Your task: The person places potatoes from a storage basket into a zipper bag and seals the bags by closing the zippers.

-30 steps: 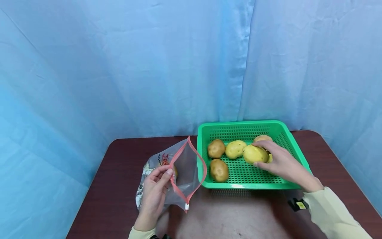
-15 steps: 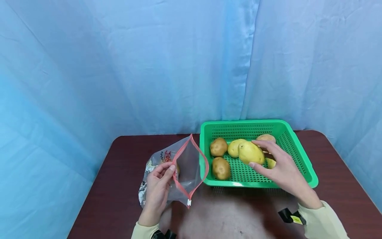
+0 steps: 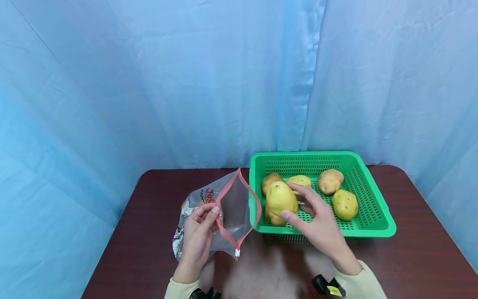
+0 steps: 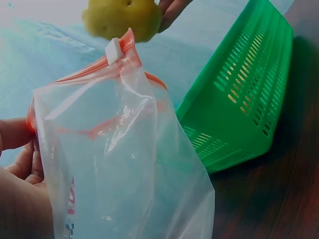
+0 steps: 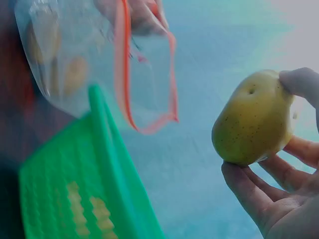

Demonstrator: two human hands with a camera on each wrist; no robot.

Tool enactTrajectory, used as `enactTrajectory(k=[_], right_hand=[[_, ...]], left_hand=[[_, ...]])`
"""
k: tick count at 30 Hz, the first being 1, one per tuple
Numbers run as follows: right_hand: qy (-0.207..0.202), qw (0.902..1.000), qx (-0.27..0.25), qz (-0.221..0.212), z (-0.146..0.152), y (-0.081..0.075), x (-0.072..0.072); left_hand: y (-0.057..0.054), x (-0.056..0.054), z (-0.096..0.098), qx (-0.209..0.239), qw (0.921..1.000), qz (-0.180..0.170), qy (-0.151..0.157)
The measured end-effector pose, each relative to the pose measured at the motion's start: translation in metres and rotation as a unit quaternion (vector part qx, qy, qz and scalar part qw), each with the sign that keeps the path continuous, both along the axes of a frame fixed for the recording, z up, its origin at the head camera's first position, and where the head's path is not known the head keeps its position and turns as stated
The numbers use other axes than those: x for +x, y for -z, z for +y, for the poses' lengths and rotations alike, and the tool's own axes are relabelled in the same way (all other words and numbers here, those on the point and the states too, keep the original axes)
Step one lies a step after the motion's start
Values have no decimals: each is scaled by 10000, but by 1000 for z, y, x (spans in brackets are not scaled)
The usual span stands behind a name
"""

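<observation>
In the head view my left hand (image 3: 198, 236) pinches the red zip rim of a clear zip bag (image 3: 235, 211) between thumb and fingers. The bag's mouth gapes toward the right, its white slider at the lower corner. Potatoes show through the plastic in the right wrist view. My right hand (image 3: 317, 220) grips a yellow potato (image 3: 281, 198) by thumb and fingertips, above the left part of the green basket (image 3: 377, 199). That potato (image 5: 254, 119) is seen whole in the right wrist view, and overlaps a brown potato in the head view.
Inside the basket lie a pale brown potato (image 3: 330, 181), a yellow potato (image 3: 345, 204), another yellow one (image 3: 300, 180) and a brown one (image 3: 271, 181) partly covered from view. The basket's left wall stands right beside the bag. A blue curtain (image 3: 224, 83) hangs behind the dark table (image 3: 149, 207).
My right hand has carried the yellow potato leftward from the basket's right side toward the bag. The left hand keeps its pinch on the bag's rim.
</observation>
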State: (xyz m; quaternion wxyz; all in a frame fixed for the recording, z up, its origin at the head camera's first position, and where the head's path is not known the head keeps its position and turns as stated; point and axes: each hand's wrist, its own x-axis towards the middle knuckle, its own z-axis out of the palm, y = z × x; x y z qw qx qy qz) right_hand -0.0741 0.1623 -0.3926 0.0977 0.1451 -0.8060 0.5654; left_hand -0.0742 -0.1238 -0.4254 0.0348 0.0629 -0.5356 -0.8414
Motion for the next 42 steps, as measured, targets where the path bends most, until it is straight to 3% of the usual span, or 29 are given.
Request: enactTrajectory(k=[8, 11, 16, 21, 26, 32, 37, 42], right_hand=[[-217, 9989, -415, 1, -50, 15, -3], [-165, 9993, -321, 25, -66, 21, -4], [-11, 9987, 419, 278, -87, 32, -6], [190, 9899, 1309, 510, -97, 38, -4], [109, 9839, 1704, 521, -102, 37, -4], [-348, 9873, 1515, 314, -96, 42, -5], [-478, 9886, 1162, 834, -78, 47, -4], [-285, 9879, 1080, 1072, -53, 44, -4]], left_hand=[[0, 0, 3, 119, 9999, 77, -45], [0, 1, 4, 114, 9999, 69, -21], [1, 4, 5, 160, 9999, 40, -8], [0, 6, 5, 258, 9996, -44, -101], [-1, 5, 5, 328, 9994, -12, -94], [-1, 4, 4, 347, 9993, 112, -80], [0, 4, 3, 324, 9991, 258, -53], [1, 5, 1, 343, 9991, 229, -16]])
